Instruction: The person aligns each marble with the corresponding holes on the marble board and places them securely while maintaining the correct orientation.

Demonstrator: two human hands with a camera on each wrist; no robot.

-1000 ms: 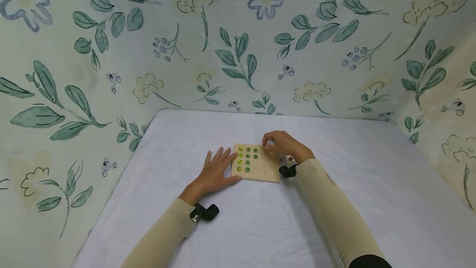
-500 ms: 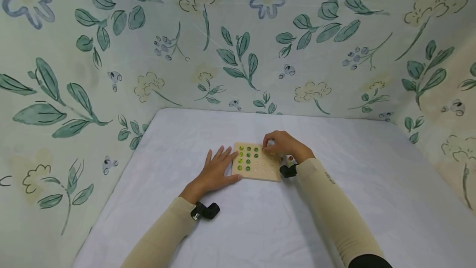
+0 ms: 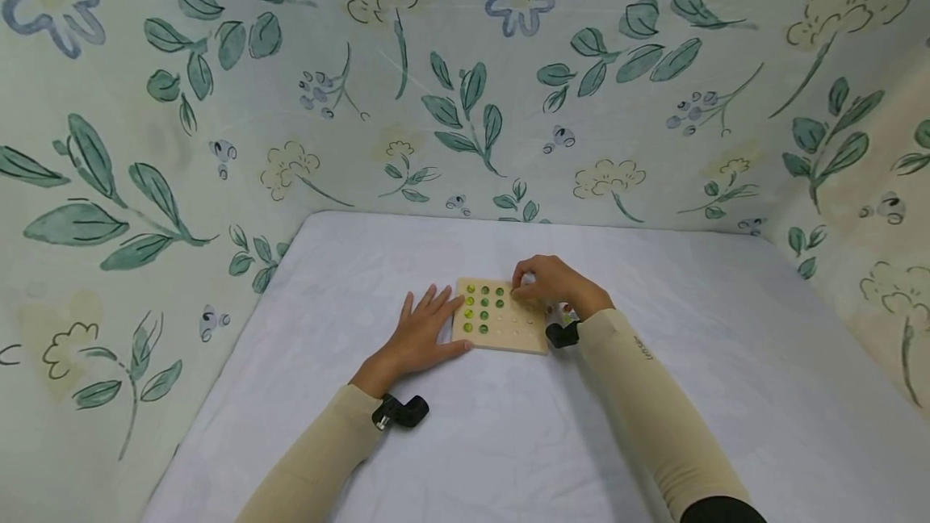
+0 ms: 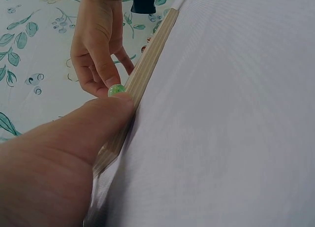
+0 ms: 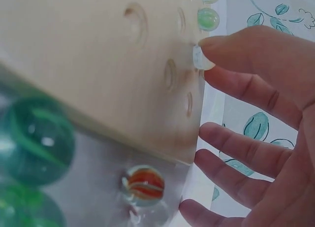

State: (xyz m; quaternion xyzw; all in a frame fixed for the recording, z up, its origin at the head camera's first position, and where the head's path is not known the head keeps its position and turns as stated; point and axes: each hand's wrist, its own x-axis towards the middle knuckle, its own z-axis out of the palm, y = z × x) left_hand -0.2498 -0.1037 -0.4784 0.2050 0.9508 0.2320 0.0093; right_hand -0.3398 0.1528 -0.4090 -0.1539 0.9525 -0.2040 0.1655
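Observation:
A pale wooden board (image 3: 519,341) with rows of round hollows lies on the white cloth. Yellow marbles (image 3: 469,314) fill its left column, with green marbles (image 3: 484,315) in the columns beside it. My left hand (image 3: 417,343) is spread at the board's left side, fingertips at its edge and thumb along the near corner. At the far right part of the board, my right hand (image 3: 555,281) pinches a clear whitish marble (image 5: 202,58) between thumb and index finger, right at a hollow. Its other fingers (image 5: 251,148) reach past the board's edge.
Loose marbles lie just right of the board, partly hidden by the right wrist: an orange-swirled marble (image 5: 145,185) and larger-looking green marbles (image 5: 38,141). The white-covered table (image 3: 465,442) meets a floral cloth wall (image 3: 465,87) at the back and left.

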